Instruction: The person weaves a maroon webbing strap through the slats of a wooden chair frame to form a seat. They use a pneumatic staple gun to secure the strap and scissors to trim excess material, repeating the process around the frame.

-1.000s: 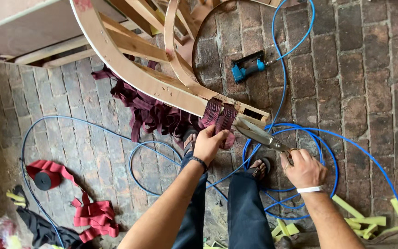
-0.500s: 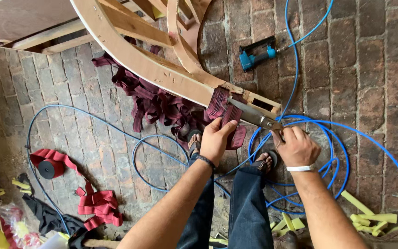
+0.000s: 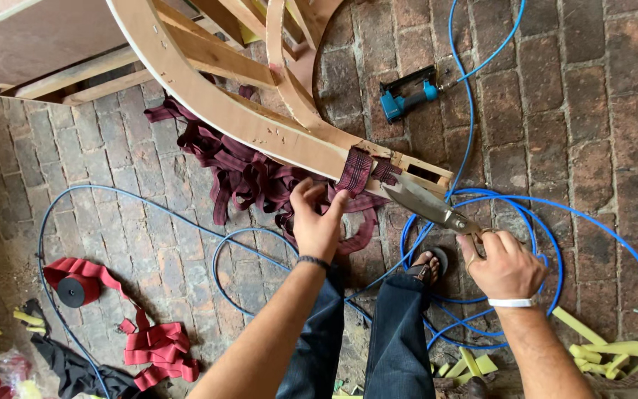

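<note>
My left hand (image 3: 317, 222) pinches the loose end of a maroon webbing strap (image 3: 354, 171) that is fixed over the edge of a curved wooden frame (image 3: 215, 103). More maroon webbing (image 3: 241, 177) lies heaped on the brick floor under the frame. My right hand (image 3: 506, 264) grips the handles of large metal scissors (image 3: 424, 201), whose blades point up-left and reach the strap beside the frame's end.
A blue air hose (image 3: 481, 222) loops over the bricks around my legs and runs to a teal pneumatic stapler (image 3: 406, 97). A red webbing roll (image 3: 75, 288) and loose red strap lie lower left. Yellow foam offcuts (image 3: 599, 347) sit lower right.
The view has shifted slightly. My left hand has slid left along the strap end, and the scissors have stayed at the strap by the frame's end.
</note>
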